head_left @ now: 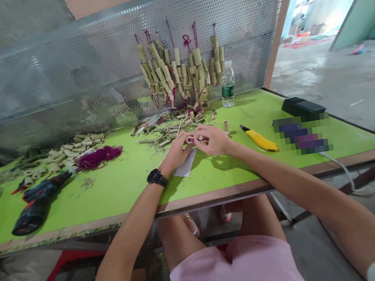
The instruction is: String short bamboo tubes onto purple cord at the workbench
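Note:
My left hand (179,150), with a black watch on its wrist, pinches a short bamboo tube (190,138) with a bit of purple string showing at it. My right hand (214,140) meets it from the other side, its fingers closed on the same tube; the fingertips partly hide it. Beneath the hands lies a piece of white paper (186,165). Just right of my right hand a single bamboo tube (226,126) stands upright. Behind the hands, bamboo offcuts (164,139) and thin sticks are scattered on the green tabletop (124,187).
Strung bamboo pieces (162,69) hang on the perforated metal panel (100,78). A water bottle (227,85), yellow utility knife (261,140) and black box (303,108) are on the right. Purple yarn (99,157), a cordless drill (38,202) and heaped bamboo tubes (69,151) lie left.

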Demonstrator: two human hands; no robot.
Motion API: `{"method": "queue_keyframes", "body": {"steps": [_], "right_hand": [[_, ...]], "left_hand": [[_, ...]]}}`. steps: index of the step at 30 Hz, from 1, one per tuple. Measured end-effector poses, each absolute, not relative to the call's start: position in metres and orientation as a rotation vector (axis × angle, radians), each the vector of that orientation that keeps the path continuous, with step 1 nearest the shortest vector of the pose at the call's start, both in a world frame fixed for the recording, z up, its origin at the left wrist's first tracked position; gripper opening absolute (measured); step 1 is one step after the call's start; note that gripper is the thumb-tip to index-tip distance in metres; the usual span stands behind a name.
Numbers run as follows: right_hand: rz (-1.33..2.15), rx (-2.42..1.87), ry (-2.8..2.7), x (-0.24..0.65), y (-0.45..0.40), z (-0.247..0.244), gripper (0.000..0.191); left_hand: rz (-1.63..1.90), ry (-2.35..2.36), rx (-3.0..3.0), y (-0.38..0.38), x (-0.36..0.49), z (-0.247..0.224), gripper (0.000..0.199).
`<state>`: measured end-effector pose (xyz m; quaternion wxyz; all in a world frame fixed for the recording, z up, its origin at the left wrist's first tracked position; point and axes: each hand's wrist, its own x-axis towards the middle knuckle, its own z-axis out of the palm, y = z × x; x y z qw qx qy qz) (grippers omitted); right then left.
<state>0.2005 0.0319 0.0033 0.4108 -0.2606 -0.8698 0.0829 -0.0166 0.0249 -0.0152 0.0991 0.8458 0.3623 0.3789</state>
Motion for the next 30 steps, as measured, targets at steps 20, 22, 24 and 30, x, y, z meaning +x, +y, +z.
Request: {"method": "queue_keyframes", "body": {"steps": [20,22,24,30], "right_hand": [[0.185,-0.873,-2.252,0.199,0.023,0.011,0.018],[0.202,-0.92,-2.278,0.199,0.022,0.014,0.02],[0.229,-0.974,-2.295,0.2,0.021,0.017,0.024],[0.317,-1.067,-2.311,0.204,0.022,0.023,0.034]], "left_hand": [[1.119,1.092,2.607,0.026,-0.017,-0.018,0.032],[1.119,1.112,2.608,0.026,-0.017,-0.018,0.031],[1.119,1.129,2.6,0.025,-0.018,-0.017,0.03],[1.107,1.122,2.592,0.02,-0.016,-0.013,0.027]]}}
